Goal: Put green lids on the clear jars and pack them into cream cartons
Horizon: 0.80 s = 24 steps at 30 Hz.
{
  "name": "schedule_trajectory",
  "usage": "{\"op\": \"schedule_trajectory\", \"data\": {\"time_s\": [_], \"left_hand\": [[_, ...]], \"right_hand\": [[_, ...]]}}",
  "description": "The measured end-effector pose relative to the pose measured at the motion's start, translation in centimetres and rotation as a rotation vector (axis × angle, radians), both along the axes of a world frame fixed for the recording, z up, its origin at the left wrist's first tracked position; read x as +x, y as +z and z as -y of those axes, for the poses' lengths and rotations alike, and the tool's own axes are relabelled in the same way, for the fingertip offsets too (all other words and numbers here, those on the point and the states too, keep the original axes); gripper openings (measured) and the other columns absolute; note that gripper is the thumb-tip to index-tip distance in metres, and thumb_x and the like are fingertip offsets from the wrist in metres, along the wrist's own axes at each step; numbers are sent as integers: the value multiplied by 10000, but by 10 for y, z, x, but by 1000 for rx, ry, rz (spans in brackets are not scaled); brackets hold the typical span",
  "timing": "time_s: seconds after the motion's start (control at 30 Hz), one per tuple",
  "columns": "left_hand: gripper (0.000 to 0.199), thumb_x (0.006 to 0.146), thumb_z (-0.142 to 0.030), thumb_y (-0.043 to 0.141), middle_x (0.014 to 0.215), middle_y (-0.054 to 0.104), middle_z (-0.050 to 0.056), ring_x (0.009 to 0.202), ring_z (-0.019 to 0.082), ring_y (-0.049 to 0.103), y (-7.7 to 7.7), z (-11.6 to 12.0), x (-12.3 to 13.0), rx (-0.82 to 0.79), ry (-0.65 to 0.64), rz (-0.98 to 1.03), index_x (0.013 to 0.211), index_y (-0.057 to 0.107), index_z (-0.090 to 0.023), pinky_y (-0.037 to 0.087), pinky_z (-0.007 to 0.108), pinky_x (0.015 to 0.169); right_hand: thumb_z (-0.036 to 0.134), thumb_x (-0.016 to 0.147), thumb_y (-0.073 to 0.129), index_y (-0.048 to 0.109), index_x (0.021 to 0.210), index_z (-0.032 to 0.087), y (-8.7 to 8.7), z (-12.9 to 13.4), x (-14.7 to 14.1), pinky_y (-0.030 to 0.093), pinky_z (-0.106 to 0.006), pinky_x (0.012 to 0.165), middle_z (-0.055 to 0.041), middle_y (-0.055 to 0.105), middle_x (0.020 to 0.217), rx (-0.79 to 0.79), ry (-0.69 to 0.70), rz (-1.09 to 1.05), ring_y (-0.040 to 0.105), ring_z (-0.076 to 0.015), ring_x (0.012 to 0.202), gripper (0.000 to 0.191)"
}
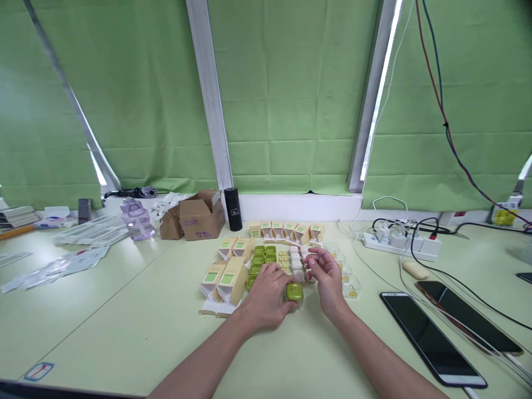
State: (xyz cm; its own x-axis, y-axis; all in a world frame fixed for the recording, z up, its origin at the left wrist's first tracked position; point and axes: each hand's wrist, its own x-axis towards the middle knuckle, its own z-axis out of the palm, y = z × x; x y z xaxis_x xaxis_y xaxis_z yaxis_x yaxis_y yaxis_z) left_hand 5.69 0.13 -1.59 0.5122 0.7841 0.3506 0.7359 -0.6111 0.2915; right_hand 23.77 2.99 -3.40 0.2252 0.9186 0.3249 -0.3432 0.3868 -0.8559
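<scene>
My left hand [268,296] is closed around the side of a small square green box [294,292], which sits in a clear plastic shell on the table. To its right, my right hand [326,277] is raised near the white blocks, thumb and index finger drawn together; whatever is between them is too small to make out. Rows of soft-looking white blocks [296,265] stand between the hands. Left of these lie small yellow pieces [283,259] and rows of green square trays [265,256]. Clear plastic shells [351,285] with yellow pieces inside are partly behind my right hand.
Folded cream cartons [231,277] stand at left and along the back [291,231]. Farther back are a cardboard box [202,216], a black cylinder [233,209] and a purple bottle [137,220]. Phones [432,338], cables and a power strip [401,245] occupy the right.
</scene>
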Motion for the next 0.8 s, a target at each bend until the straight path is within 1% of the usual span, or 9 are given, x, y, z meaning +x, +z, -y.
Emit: {"op": "schedule_trajectory", "data": {"time_s": [0.13,0.27,0.33,0.4,0.47,0.6,0.67,0.73,0.8], "left_hand": [[432,769,-384,886,1072,704,63,1106,310,554,2,2,1,-11,11,-26,1119,703,-210,423,493,1032],[530,770,-449,875,1149,693,74,1152,329,538,7,5,-1,20,6,-35,1201,665,-224,424,519,1058],[532,836,-487,809,1222,680,84,1209,340,515,10,4,-5,57,2,-12,1270,633,-235,428,529,1069],[454,939,-470,688,1265,667,99,1262,343,493,14,-1,-10,98,36,18,1318,609,-232,436,536,1076],[358,1005,-411,581,1291,652,112,1292,342,483,17,-12,-16,138,133,41,1309,613,-224,437,548,1089],[361,1009,-293,512,1422,572,137,1374,354,438,23,-44,-29,177,285,-44,1346,607,-207,414,554,1130],[387,1005,-265,475,1466,546,152,1388,359,428,24,-63,-34,140,310,-150,1359,611,-187,387,559,1151],[387,1012,-291,443,1528,503,174,1430,372,392,24,-84,-38,46,318,-263,1319,642,-165,345,573,1182],[382,1011,-340,443,1550,499,165,1443,380,387,23,-105,-41,-5,311,-290,1259,684,-176,334,589,1184]], "right_hand": [[455,792,823,702,1030,223,1,1,0,462,-263,557,-22,689,814,0,5,6,592,-176,716,354],[459,785,824,702,1025,224,4,2,0,464,-259,548,-22,685,811,-10,15,-2,590,-174,711,357],[459,788,825,702,1028,222,5,3,0,468,-257,549,-23,682,810,-16,17,0,592,-175,717,359],[459,793,824,702,1028,220,6,3,1,472,-257,550,-24,678,806,-13,19,1,591,-175,720,357],[458,796,822,702,1024,219,7,4,0,472,-258,549,-23,675,799,-7,23,-4,587,-174,714,351],[449,804,813,703,1019,220,7,4,-1,466,-257,550,-21,676,791,-3,23,-6,573,-168,704,333],[451,806,810,703,1023,219,6,3,-1,465,-257,555,-20,677,784,0,21,1,570,-169,709,334],[460,806,808,702,1024,218,5,2,-1,462,-258,555,-20,675,774,1,16,8,568,-171,710,343],[471,803,807,701,1018,216,4,1,-1,459,-260,551,-20,674,766,-1,12,15,570,-174,706,350]]}}
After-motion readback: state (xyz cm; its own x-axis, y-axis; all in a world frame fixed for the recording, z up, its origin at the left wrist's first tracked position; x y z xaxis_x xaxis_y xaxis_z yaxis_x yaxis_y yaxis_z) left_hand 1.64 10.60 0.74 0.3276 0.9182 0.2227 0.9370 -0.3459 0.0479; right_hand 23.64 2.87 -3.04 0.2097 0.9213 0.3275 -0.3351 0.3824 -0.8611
